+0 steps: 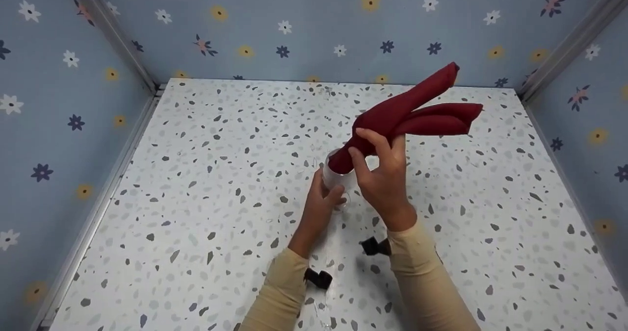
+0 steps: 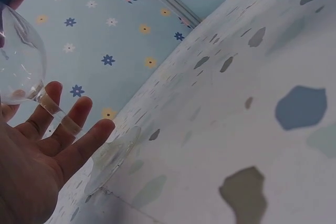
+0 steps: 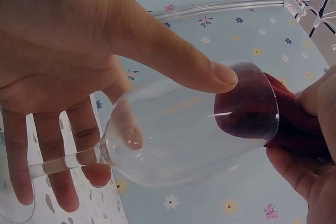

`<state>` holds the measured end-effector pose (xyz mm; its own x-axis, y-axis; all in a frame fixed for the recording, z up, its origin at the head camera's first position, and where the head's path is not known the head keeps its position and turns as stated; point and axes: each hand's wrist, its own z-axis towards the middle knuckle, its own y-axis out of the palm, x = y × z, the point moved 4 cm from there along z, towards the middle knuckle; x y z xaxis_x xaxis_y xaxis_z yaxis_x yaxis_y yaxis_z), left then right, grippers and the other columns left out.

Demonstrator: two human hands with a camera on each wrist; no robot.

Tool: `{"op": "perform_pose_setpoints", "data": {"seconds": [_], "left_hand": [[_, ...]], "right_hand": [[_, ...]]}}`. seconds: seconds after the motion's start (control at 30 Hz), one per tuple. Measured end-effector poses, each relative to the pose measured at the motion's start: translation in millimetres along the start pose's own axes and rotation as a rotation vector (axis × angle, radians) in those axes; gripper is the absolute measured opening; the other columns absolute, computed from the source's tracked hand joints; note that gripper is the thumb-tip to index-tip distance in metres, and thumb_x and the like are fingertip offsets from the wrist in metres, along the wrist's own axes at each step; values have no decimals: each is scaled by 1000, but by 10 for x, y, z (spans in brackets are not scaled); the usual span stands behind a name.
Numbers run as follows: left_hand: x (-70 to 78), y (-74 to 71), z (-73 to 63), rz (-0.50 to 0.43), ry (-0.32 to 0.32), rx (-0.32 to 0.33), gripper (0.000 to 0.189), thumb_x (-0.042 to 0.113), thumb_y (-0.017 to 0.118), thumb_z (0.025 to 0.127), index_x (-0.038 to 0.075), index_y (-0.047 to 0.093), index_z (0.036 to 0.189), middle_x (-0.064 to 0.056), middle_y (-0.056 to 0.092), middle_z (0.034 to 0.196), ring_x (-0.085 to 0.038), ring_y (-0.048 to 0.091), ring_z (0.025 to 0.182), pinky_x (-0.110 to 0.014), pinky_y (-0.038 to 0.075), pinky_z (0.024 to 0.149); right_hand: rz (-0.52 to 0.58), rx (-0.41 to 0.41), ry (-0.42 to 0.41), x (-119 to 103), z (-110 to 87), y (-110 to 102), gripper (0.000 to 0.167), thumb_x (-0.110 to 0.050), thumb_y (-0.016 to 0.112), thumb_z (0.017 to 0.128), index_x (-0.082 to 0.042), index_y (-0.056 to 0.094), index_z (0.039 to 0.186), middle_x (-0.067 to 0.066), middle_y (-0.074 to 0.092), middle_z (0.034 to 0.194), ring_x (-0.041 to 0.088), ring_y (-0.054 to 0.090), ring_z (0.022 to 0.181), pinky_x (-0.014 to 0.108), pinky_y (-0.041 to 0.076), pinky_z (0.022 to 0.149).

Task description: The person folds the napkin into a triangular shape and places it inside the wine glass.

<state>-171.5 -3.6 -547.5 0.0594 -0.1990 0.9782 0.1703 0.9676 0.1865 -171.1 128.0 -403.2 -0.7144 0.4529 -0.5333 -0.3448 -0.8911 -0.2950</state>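
Note:
A clear wine glass point(image 1: 335, 180) is held by my left hand point(image 1: 320, 204). In the right wrist view, that hand's thumb point(image 3: 210, 77) lies along the glass bowl point(image 3: 173, 129), with other fingers behind the bowl and stem point(image 3: 68, 162). Whether the glass foot point(image 2: 113, 161) touches the table cannot be told. A folded dark red cloth napkin point(image 1: 387, 115) has its narrow end just inside the glass mouth. My right hand point(image 1: 385, 179) pinches the napkin above the rim, thumb on one side and fingers on the other. Its two rolled ends stick out to the upper right.
Beneath the hands is a white table point(image 1: 196, 174) with grey speckles. Blue flowered panels point(image 1: 314, 32) close it in at the back and both sides, with metal rails point(image 1: 117, 32) at the corners. Small black mounts point(image 1: 375, 246) sit at both wrists.

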Motion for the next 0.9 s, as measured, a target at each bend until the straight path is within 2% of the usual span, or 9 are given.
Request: {"op": "perform_pose_setpoints", "data": {"seconds": [0.2,0.37,0.53,0.57,0.63,0.77,0.9], "left_hand": [[-5,-1,0,3,5,7,86,59,64,91,10,29,153,-14,50,138,-41,53,124,-53,53,91],[41,19,-7,-18,14,0,78,48,64,96,8,29,153,-17,48,137,-42,51,123,-57,52,91],[42,34,1,-19,24,-2,88,59,64,92,9,28,154,-18,48,137,-41,51,123,-59,51,91],[-1,27,14,-11,27,0,93,65,64,88,10,28,154,-17,49,137,-39,52,122,-57,52,90],[1,26,11,-12,24,0,95,68,63,87,9,28,154,-17,49,136,-40,52,122,-56,52,90],[0,21,4,2,19,1,95,69,62,87,8,29,152,-16,49,135,-43,51,120,-53,54,89],[-5,21,6,14,15,2,89,62,61,91,8,28,153,-15,48,137,-41,51,121,-49,55,89]], "right_hand": [[33,-1,-13,15,-1,-5,33,-10,75,90,-6,68,121,19,49,126,22,58,103,31,56,81],[63,42,-34,-6,0,-24,33,-2,78,85,-4,70,117,19,52,122,25,59,99,30,56,80],[78,88,-57,-4,-33,-28,32,1,78,83,-3,71,114,19,53,120,28,59,98,29,56,80],[82,90,-57,25,-50,-23,32,-1,78,84,-4,72,115,17,53,121,27,58,99,30,55,80],[89,86,-54,21,-60,-22,32,-2,78,85,-5,71,116,18,53,122,27,58,101,30,56,80],[119,66,-33,11,-67,-22,33,-4,77,86,-5,71,118,19,52,123,27,59,102,32,57,80],[122,49,-22,3,-56,-28,34,-5,78,86,-5,71,119,18,53,124,26,59,102,33,57,81]]}}
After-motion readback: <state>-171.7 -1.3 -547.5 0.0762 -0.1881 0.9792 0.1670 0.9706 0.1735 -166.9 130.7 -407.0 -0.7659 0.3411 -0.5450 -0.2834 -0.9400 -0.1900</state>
